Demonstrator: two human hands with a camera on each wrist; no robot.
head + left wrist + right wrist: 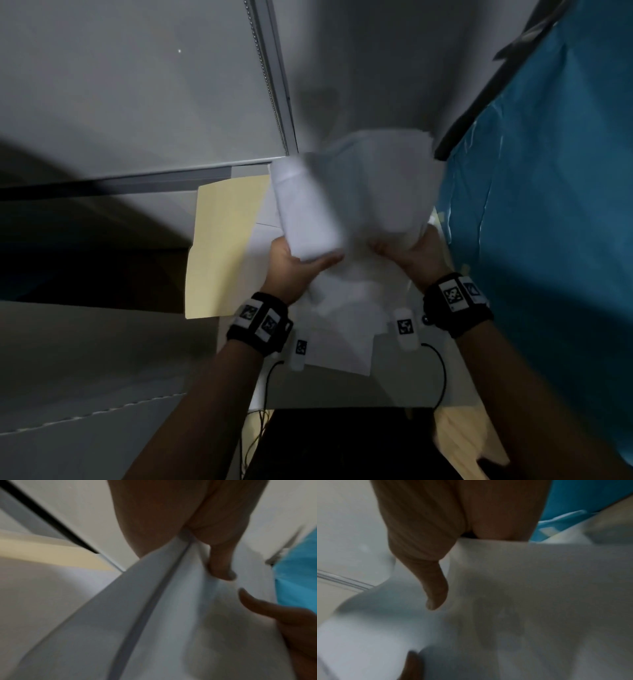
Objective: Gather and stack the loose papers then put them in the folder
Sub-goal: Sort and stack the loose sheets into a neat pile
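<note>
A: From the head view, which step is it?

B: I judge it is the gathering step. Both hands hold the bundle of white loose paper sheets (356, 192) lifted above the pale bench (102, 359). The left hand (294, 263) grips the left part, which bends into a curl, and the right hand (416, 255) grips the lower right edge. More white sheets (342, 329) lie on the bench under the wrists. The flat cream-yellow paper folder (222, 240) lies on the bench at the left, partly under the sheets.

A: And the left wrist view?

B: It is blurred. The left hand (197, 527) is closed on the sheets (171, 615), with the thumb pressing on top. The folder (51, 553) shows at the left.

A: The right wrist view?

B: Also blurred. The right hand (445, 534) pinches the sheets (539, 601), its thumb on the upper face. A blue plastic covering (573, 496) stands just behind.

A: What does the next move call for?

B: I think the edges must be squared, perhaps by tapping on the bench, and the sheets still lying there collected. The bundle is uneven now, so it can slip or crease.
</note>
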